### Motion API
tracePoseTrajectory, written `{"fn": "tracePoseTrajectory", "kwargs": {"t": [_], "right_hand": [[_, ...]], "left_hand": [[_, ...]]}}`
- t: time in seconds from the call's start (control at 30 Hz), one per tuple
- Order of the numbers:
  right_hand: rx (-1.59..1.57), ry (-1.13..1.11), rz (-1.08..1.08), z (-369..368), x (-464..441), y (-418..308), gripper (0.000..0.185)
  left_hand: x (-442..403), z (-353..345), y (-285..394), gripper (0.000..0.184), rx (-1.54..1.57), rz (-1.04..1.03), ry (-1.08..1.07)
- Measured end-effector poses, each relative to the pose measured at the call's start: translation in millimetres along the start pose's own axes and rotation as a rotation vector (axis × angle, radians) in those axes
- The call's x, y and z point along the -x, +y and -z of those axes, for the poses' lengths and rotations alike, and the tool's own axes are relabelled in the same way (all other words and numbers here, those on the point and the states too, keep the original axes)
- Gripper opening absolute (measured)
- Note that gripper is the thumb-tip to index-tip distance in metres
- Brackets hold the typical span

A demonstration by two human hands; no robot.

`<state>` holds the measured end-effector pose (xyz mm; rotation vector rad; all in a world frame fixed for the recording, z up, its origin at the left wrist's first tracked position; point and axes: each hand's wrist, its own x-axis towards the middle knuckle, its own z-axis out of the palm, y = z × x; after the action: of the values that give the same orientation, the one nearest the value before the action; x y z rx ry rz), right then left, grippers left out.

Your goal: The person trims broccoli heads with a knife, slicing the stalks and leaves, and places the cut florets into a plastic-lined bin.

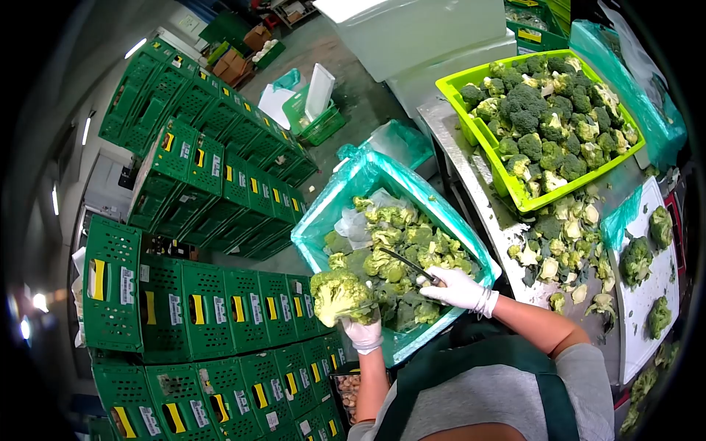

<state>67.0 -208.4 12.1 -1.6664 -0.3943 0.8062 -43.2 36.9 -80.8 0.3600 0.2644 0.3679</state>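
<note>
At the lined box's (353, 180) near-left edge: broccoli head (337, 295) clamped in fingers of left hand (362, 332); right hand's (457, 289) fingers wrap knife (403, 260), blade pointing far-left, apart from head.

"Where's the left hand (362, 333)?"
"Six o'clock in the view, gloved and cupped, the left forearm (373, 382) pointing to twelve."
"And the right hand (460, 289)?"
"Four o'clock, gloved too, closed in a grip; the right forearm (535, 321) points toward ten."
</note>
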Motion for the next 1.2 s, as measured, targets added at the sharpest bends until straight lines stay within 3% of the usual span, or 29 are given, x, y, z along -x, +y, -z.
{"fn": "tracePoseTrajectory", "kwargs": {"t": [0.07,0.13,0.17,0.2,0.23,0.27,0.33,0.37,0.4,0.47,0.5,0.57,0.6,0.67,0.73,0.77,0.8,0.87,1.0,1.07,1.13,1.2], "right_hand": [[-0.032,-0.004,-0.023,-6.6,-3.3,-10.2,0.034],[0.062,0.144,0.421,-15.7,-8.9,-16.0,0.039],[0.089,0.062,0.292,-15.0,-9.4,-25.5,0.042],[0.11,0.087,0.318,-20.2,-16.2,-24.1,0.037],[-0.05,0.004,0.148,-23.2,-25.5,-18.1,0.033],[-0.21,-0.08,-0.022,-25.5,-36.1,-9.1,0.03],[-0.212,-0.041,0.001,-25.9,-40.0,-2.7,0.023],[-0.24,-0.127,0.022,-19.2,-29.0,-17.5,0.022],[-0.268,-0.218,0.039,-12.8,-18.2,-31.5,0.021],[-0.287,-0.199,-0.016,0.1,-16.0,-34.4,0.023],[0.031,-0.024,0.15,4.7,-23.8,-16.3,0.023],[0.566,0.29,0.368,8.4,-33.7,9.8,0.023],[0.533,0.245,0.434,5.8,-30.5,13.6,0.02],[0.276,0.004,0.254,-1.6,-9.7,2.2,0.02],[-0.232,-0.286,-0.044,-12.2,-1.3,0.2,0.023],[-0.392,-0.376,-0.041,-21.1,-1.6,10.9,0.023],[-0.553,-0.465,-0.037,-27.2,-0.9,16.0,0.023],[-0.627,-0.459,-0.192,-36.0,-3.4,13.9,0.025],[-0.867,-0.515,-0.249,-43.5,-12.6,0.9,0.024],[-0.955,-0.493,-0.257,-49.9,-12.1,-4.2,0.025],[-1.26,-0.513,-0.339,-58.2,-11.5,-3.4,0.026],[-1.288,-0.508,-0.331,-66.2,-17.3,-0.8,0.025]], "left_hand": [[0.2,-0.5,-4.7,0.064,-0.011,0.012,-0.059],[0.5,-1.1,-8.1,0.066,-0.027,0.019,-0.111],[-0.3,-4.4,-10.0,0.066,-0.101,0.009,-0.087],[-0.6,-14.3,-11.9,0.067,-0.175,-0.001,-0.062],[-0.5,-24.7,-13.2,0.064,-0.191,-0.013,-0.075],[-0.3,-32.0,-13.9,0.063,-0.277,-0.136,0.061],[-7.0,-64.2,-8.6,0.065,-0.848,-0.418,-0.063],[-13.1,-66.1,-0.7,0.068,-1.212,-0.543,0.031],[-15.1,-68.4,5.8,0.068,-1.871,-0.852,0.087],[-17.2,-53.9,8.9,0.067,-0.968,-0.469,0.095],[-16.8,-27.4,15.9,0.064,-0.692,-0.347,-0.035],[-13.8,1.2,18.7,0.059,-0.352,-0.169,0.037],[-15.1,6.3,18.9,0.057,-0.189,-0.084,0.021],[-15.4,13.6,15.6,0.056,-0.175,-0.075,-0.07],[-22.7,13.8,12.0,0.056,-0.049,-0.047,-0.225],[-26.3,3.2,7.9,0.055,-0.041,-0.067,-0.074],[-30.4,3.7,5.2,0.055,-0.041,-0.066,-0.077],[-36.6,4.1,-1.0,0.052,0.063,-0.051,-0.254],[-41.8,5.1,-16.3,0.052,-0.103,-0.138,-0.126],[-43.3,9.9,-20.3,0.047,-0.098,-0.078,-0.089],[-44.8,7.7,-23.0,0.042,-0.069,-0.016,-0.082],[-50.9,16.4,-22.7,0.043,-0.012,0.041,-0.127]]}}
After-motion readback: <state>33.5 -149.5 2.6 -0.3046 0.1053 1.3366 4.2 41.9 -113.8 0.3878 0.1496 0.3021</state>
